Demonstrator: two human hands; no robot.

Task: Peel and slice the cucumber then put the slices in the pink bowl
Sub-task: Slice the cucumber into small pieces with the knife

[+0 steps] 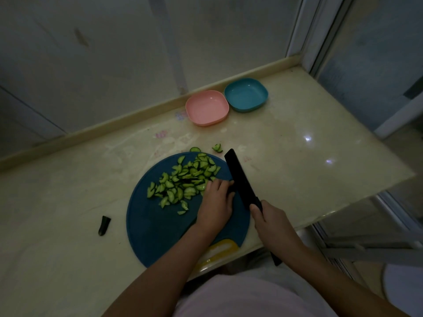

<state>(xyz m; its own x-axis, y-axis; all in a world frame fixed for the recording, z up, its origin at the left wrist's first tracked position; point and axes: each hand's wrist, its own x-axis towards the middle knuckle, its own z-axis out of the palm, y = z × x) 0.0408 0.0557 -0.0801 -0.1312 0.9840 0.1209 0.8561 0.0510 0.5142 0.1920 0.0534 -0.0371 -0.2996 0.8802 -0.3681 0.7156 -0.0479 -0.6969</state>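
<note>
Dim light covered the pale, glossy table [297,156], which ran along a frosted glass wall, with a white frame at its right end. From my remote seat I saw the pink bowl [207,108] against the back ledge, holding nothing, and a blue bowl [246,94] touching its right side. Both were well apart from the round blue cutting board [160,229] at the near edge. The cucumber slices [183,181] lay heaped on the far half of the board, and a few stray slices [217,148] sat on the table just past its rim. A dark cucumber end [104,225] lay on the table to the left of the board. The right hand [270,223] had its grip clamped round the handle of a black knife [240,179], whose blade pointed away along the board's right side. The left hand [215,207] rested on the board between the heap and the blade, palm down. Its own back hid what lay beneath, so I could not tell whether that grip held anything. A yellow patch [223,247] on the board's near edge was half hidden by the left forearm.
</note>
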